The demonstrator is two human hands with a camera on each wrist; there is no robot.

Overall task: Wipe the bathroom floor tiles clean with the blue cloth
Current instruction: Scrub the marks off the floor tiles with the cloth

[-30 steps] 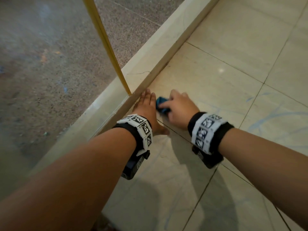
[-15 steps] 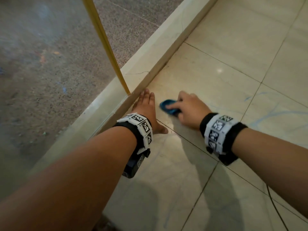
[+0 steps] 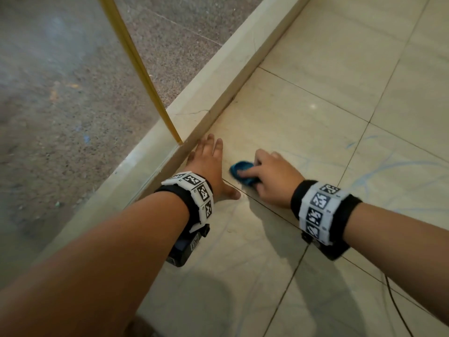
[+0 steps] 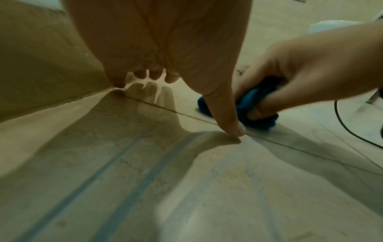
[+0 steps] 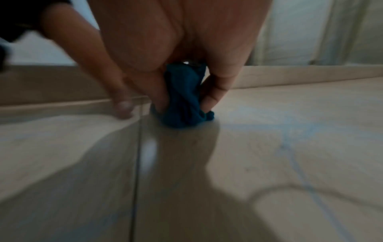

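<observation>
Right hand (image 3: 274, 178): fingers curled round bunched blue cloth (image 3: 243, 171), pressed on floor tile (image 3: 291, 122) near a grout line. Left hand (image 3: 209, 164): flat on tile, fingers straight, beside stone curb (image 3: 218, 76). Faint blue streaks (image 3: 379, 171) to the right.

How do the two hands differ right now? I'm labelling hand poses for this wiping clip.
The left hand lies flat with straight fingers; the right hand curls its fingers. The left hand holds nothing; the right hand grips the blue cloth. Both are down on the floor tiles.
</observation>
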